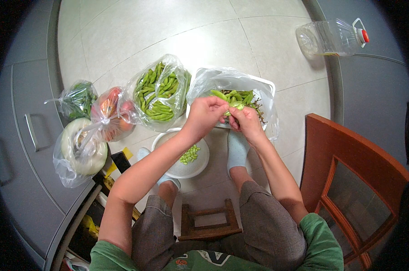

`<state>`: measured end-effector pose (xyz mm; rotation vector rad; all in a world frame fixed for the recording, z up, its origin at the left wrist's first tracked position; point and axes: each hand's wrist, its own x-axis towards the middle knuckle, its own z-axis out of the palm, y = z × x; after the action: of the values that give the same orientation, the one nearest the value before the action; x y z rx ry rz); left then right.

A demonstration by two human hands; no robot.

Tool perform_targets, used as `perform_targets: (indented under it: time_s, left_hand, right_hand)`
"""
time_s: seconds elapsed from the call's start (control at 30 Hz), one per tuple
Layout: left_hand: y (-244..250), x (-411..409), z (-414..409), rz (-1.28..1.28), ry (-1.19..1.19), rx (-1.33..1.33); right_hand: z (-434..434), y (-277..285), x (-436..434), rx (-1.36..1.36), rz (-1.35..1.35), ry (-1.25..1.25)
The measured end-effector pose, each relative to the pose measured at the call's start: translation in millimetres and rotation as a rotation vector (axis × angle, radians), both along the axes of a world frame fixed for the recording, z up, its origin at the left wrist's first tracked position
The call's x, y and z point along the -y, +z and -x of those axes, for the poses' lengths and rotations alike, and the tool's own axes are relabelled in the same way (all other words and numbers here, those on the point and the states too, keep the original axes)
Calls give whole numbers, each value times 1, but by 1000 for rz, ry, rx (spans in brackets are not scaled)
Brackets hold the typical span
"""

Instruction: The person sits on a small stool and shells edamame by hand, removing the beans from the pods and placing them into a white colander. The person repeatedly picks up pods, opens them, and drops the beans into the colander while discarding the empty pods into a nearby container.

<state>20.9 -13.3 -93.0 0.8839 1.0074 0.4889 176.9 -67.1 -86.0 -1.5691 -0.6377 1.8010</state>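
Between the fingertips of both hands is an opened green edamame pod [237,105]. My left hand [206,111] pinches its left side, and my right hand [247,121] grips it from the right. Below them stands a white plastic bin [272,87] lined with a clear bag, with green pods [247,96] and brown stems [258,109] inside. To its left, a clear plastic bag [177,64] holds many whole edamame pods [160,113]. A white mesh colander [201,166] sits between my feet with shelled green beans [190,155] in it; my left forearm covers part of it.
Bagged leafy greens [82,98], a bag of reddish produce [111,101] and a wrapped pale melon or gourd [75,149] lie at left by grey cabinets [31,91]. A wooden chair [353,142] stands right, a clear jug [333,37] far right. A small wooden stool [209,233] is beneath me.
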Motion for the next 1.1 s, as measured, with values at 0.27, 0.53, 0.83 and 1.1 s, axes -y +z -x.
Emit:
perform_targets:
  time_s: [0.27, 0.53, 0.83, 1.1]
  left_hand:
    - [19, 2, -10, -563, -11, -287]
    - [20, 1, -8, -708, -83, -340]
    - [24, 4, -9, -639, -95, -336]
    - [28, 4, -11, -686, -150, -338]
  right_hand:
    - [-4, 1, -2, -179, 6, -86]
    - [-9, -5, -1, 206, -137, 5]
    - [-6, 0, 0, 661, -242, 187]
    - [-11, -7, 5, 723, -338, 228]
